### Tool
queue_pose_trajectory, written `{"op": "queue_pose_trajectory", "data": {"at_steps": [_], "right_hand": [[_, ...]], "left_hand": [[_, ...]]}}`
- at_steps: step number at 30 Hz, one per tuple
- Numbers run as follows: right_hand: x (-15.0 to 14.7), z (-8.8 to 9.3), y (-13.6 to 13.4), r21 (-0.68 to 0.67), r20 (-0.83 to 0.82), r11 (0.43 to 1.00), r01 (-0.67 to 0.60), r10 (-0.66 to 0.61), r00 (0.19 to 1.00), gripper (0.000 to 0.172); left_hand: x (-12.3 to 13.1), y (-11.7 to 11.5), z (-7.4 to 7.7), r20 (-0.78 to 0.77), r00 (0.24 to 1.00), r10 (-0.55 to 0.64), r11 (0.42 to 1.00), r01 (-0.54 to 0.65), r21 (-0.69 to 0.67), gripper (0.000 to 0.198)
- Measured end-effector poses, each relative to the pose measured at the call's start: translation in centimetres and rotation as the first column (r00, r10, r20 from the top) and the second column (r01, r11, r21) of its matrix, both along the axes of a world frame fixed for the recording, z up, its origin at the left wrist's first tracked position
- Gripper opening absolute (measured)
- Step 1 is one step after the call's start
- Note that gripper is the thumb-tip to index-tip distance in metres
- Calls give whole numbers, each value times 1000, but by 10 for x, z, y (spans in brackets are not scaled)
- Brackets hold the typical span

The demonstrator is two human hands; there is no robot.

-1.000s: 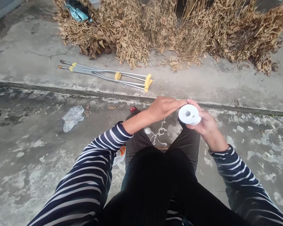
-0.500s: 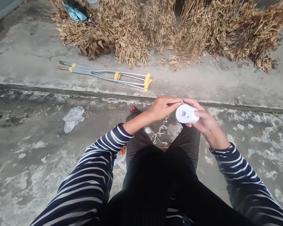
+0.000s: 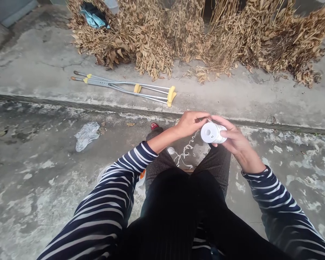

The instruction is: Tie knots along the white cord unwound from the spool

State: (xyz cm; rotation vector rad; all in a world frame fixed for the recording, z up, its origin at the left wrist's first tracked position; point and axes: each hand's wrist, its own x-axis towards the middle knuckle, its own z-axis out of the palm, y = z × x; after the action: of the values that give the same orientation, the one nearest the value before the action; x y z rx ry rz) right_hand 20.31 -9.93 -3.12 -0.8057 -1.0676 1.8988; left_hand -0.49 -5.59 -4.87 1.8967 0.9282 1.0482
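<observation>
A white spool (image 3: 209, 132) wound with white cord is in my right hand (image 3: 235, 142), its round end with a centre hole and a printed mark facing me. My right fingers wrap around its side. My left hand (image 3: 191, 123) is pinched closed at the spool's upper left edge, on the cord, though its fingertips partly cover the thin strand. Below the hands, a crinkled length of white cord (image 3: 188, 147) hangs or lies between my knees. Beside it, near my left leg, sits a small white ball of cord (image 3: 170, 150).
Crutches with yellow pads (image 3: 151, 90) lie on the raised concrete ledge (image 3: 233, 97). Dry leafy stalks (image 3: 184, 36) are heaped behind, with a blue cloth (image 3: 94, 18) on them. A clear plastic bag (image 3: 87, 136) lies on the ground to the left. An orange-and-white package (image 3: 141, 177) shows beside my left leg.
The spool has tilted and turned slightly in my right hand, so its mark sits lower and more wound side shows. My left hand stays pinched beside it. The view has shifted a little.
</observation>
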Motion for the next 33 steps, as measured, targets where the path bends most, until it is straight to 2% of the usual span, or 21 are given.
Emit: {"op": "queue_pose_trajectory", "data": {"at_steps": [6,14,19,25,29,33], "right_hand": [[-4,1,1,57,63,997,47,-51,997,48],[-4,0,-2,106,115,985,137,-149,982,51],[-4,0,-5,126,131,980,156,-172,976,53],[-6,3,-8,164,119,976,146,-167,979,47],[-6,1,-8,160,98,971,180,-197,976,46],[-1,6,-7,131,61,963,238,-247,967,51]], "left_hand": [[10,5,-13,26,989,146,985,-143,-93,19],[22,11,-30,98,981,167,980,-154,-128,17],[30,16,-32,176,964,198,973,-171,-158,15],[37,21,-37,235,944,231,959,-180,-218,16],[43,18,-50,292,926,238,937,-140,-321,13],[44,13,-72,347,897,275,885,-95,-456,11]]}}
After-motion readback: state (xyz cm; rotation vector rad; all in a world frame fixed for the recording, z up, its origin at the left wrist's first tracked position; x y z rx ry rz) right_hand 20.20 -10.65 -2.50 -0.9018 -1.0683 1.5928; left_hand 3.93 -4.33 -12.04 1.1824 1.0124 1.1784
